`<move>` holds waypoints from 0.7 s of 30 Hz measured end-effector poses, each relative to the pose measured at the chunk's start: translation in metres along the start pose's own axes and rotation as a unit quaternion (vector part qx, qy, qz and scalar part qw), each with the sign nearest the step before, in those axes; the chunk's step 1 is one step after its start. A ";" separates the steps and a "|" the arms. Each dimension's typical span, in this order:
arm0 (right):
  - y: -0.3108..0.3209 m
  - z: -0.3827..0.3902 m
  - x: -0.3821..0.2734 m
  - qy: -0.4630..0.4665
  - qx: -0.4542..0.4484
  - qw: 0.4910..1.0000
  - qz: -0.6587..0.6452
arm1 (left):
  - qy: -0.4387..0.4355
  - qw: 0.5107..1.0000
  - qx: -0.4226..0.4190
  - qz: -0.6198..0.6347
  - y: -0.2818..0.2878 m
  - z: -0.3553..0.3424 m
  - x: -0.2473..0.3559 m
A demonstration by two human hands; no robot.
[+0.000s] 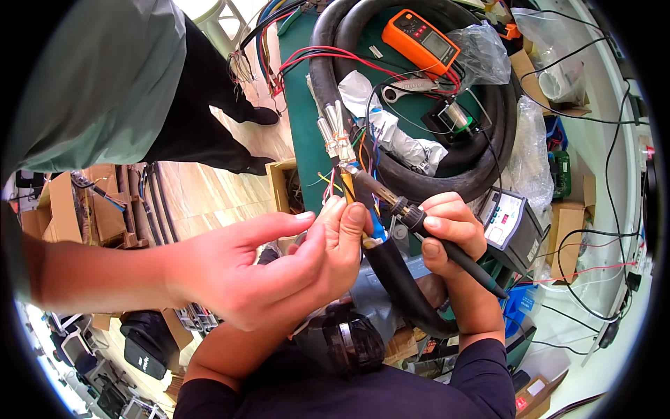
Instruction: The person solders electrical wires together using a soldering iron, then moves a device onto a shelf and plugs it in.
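My right hand point(448, 234) grips a dark soldering iron point(412, 216), its metal tip at a bundle of silver connector pins point(336, 143) with copper-coloured parts and coloured wires. My left hand point(343, 244), partly hidden by a co-worker's hand, pinches the wires just below the pins, beside a yellow sleeve point(350, 187). The co-worker's hand point(258, 272) reaches in from the left, thumb stretched toward the wires and fingers curled over my left hand; what it holds is unclear. A thick black cable point(394, 279) runs down from the wires between my two hands.
A green mat point(303, 91) bears coiled thick cable point(488, 160), an orange meter point(419, 42), a wrench and crumpled white packaging. A soldering station point(506, 230) stands right, among loose leads and boxes. The co-worker stands at upper left; cardboard boxes point(105, 209) lie on the floor.
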State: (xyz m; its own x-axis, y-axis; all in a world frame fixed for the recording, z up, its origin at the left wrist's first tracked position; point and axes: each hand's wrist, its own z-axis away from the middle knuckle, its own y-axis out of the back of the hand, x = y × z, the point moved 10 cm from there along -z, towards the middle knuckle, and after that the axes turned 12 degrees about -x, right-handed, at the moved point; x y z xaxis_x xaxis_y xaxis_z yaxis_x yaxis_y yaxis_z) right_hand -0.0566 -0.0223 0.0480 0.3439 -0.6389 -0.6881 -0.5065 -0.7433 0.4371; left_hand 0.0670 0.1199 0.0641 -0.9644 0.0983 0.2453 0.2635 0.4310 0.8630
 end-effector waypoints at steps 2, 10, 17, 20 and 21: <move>-0.002 0.000 0.001 -0.001 -0.007 1.000 -0.007 | -0.142 0.980 -0.006 -0.141 0.001 0.003 0.020; -0.002 -0.002 0.001 0.002 -0.010 1.000 -0.015 | -0.305 0.926 -0.011 -0.222 0.000 0.002 0.041; -0.002 -0.004 0.004 -0.004 -0.018 0.999 -0.034 | -0.356 0.892 0.011 -0.278 0.006 0.004 0.043; -0.001 -0.005 0.009 -0.007 -0.028 0.998 -0.049 | -0.374 0.881 0.022 -0.288 0.011 0.007 0.044; 0.000 -0.006 0.010 -0.010 -0.029 0.998 -0.056 | -0.381 0.878 0.024 -0.288 0.013 0.008 0.044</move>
State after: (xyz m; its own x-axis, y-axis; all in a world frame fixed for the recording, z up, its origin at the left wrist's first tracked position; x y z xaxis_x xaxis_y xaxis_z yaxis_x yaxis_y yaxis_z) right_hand -0.0484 -0.0295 0.0443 0.3803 -0.5469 -0.7459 -0.4192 -0.8208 0.3881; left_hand 0.0277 0.1371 0.0829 -0.6762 0.4155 -0.6084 -0.2554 0.6424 0.7226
